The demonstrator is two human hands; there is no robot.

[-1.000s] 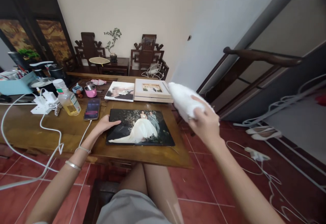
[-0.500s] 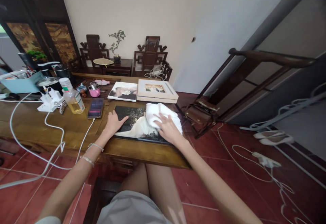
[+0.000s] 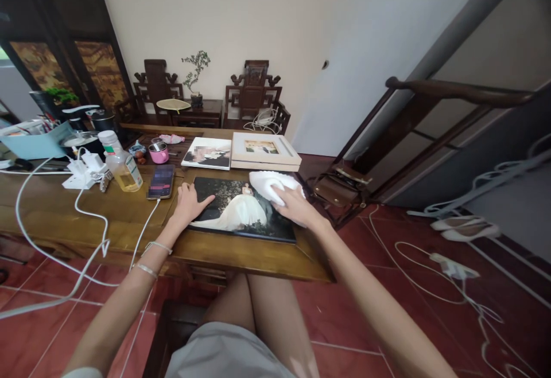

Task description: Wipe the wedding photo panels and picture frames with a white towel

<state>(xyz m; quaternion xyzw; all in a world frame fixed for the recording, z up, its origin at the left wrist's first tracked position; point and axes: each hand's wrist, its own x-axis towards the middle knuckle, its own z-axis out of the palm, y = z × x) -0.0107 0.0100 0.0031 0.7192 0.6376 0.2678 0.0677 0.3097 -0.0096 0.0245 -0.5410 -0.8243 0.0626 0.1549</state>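
Note:
A large dark photo print [image 3: 241, 211] of a couple lies flat on the wooden table [image 3: 86, 217] in front of me. My left hand [image 3: 189, 200] rests flat on its left edge, fingers spread, holding it down. My right hand [image 3: 297, 206] presses a white cloth [image 3: 271, 184] onto the print's upper right corner, fingers closed over the cloth.
Behind the print lie a smaller photo book [image 3: 206, 153] and a cream framed picture box [image 3: 263, 151]. A phone [image 3: 161, 182], a bottle [image 3: 120, 167], a pink cup [image 3: 159, 152] and white charger cables [image 3: 81, 206] sit to the left. Cables trail on the red floor [image 3: 447, 266] at right.
My right hand brought the cloth down from the air onto the print, then slid it toward the upper right corner. My left hand stayed on the left edge.

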